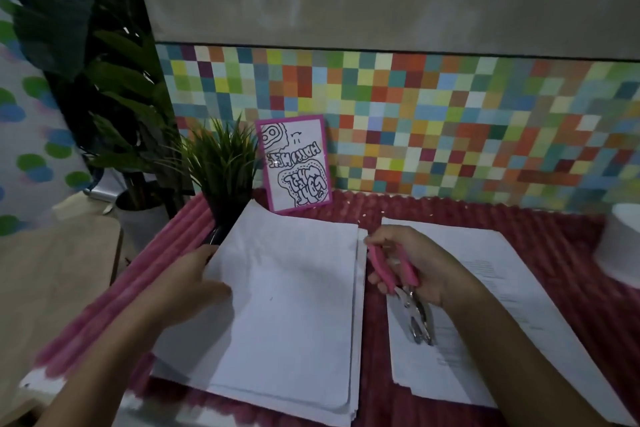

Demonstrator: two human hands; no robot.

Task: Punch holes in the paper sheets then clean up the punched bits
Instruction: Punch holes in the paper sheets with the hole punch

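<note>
Head view: you have two lots of paper on the ribbed pink mat (374, 340). The left stack (294, 315), blank on top, lies in front of you, and the right stack (491, 288), with faint print, lies just beside it. Your left hand (192, 282) pinches the left stack's outer edge, though blur hides how the fingers lie. Your right hand (420, 265) curls round the pink handles of the hole punch (401, 282), whose metal head points back toward you over the right stack, biting no sheet. A few pale specks (364, 217) on the mat between the stacks' far corners look like punched bits, so some punching is likely done. No holes can be made out in either stack, so the count is unknown. Clean-up looks not yet begun. Writing: the pink-bordered card (294, 166) against the tiled wall carries bubble lettering, upside down and not surely readable. The right stack's print is too small to read. No brand shows on the punch.
</note>
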